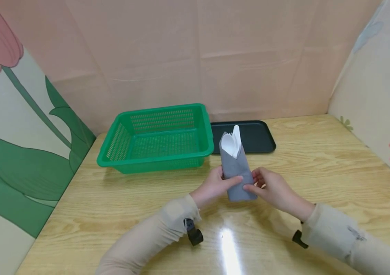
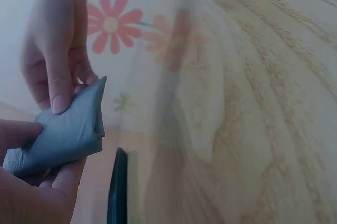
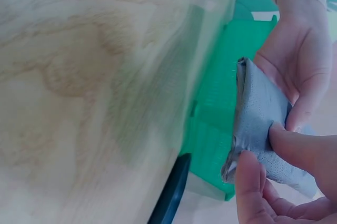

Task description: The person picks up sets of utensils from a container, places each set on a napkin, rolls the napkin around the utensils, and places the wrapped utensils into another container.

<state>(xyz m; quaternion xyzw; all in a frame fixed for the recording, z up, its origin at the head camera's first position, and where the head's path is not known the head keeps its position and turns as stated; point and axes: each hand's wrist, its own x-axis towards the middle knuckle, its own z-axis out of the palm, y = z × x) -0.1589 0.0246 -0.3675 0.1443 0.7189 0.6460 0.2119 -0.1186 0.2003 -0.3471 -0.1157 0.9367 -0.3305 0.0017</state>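
A folded grey napkin (image 1: 237, 173) is held up above the table, with a white plastic spoon (image 1: 228, 144) and another white utensil handle (image 1: 236, 133) sticking out of its top. Fork tines show faintly between them. My left hand (image 1: 215, 185) grips the napkin from the left, thumb across its front and fingers behind. On the lower right edge, my right hand (image 1: 273, 189) pinches the napkin between thumb and fingers. The right wrist view shows the napkin's folded bottom end (image 3: 239, 124) and both thumbs on its face.
A green perforated basket (image 1: 158, 162) stands at the back left of the wooden table (image 1: 112, 214). Beside it, partly behind the napkin, lies a black tray (image 1: 258, 137). A pink cloth backdrop (image 1: 153, 57) rises behind them.
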